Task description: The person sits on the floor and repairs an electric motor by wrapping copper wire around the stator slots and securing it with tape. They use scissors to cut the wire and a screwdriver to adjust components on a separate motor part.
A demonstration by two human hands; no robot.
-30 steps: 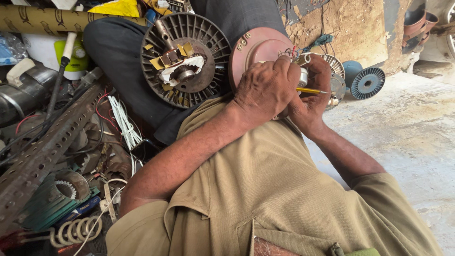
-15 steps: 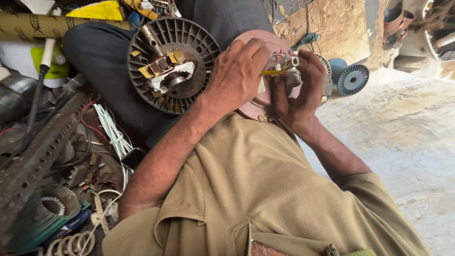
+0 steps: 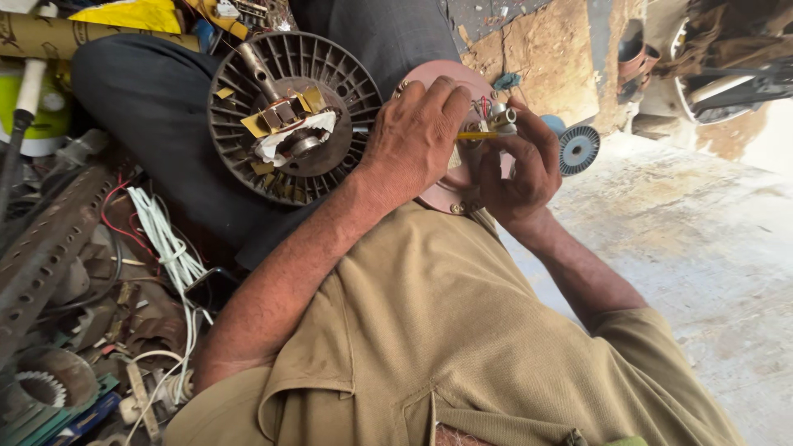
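Observation:
My left hand (image 3: 413,140) lies curled over a round pinkish-brown motor cover plate (image 3: 442,198) that rests against my dark-trousered leg, and its fingertips touch a yellow-sleeved wire (image 3: 477,135). My right hand (image 3: 522,169) grips the plate's right edge and pinches a small metal part (image 3: 502,118) with thin red wires at the end of that yellow sleeve. Just left of my hands, a black ribbed motor body (image 3: 289,124) with a shaft and yellow paper pieces lies on my lap.
A blue and white wound stator (image 3: 578,149) sits on the concrete floor beyond my right hand. At the left there are white wires (image 3: 165,248), a perforated metal bar (image 3: 49,248), a toothed ring (image 3: 37,388) and scrap parts. A cardboard tube (image 3: 83,35) lies at top left.
My hands stay together on the plate while the view has shifted, bringing the black motor body and my hands lower and more central. The yellow sleeve now points from my left fingertips to the small part.

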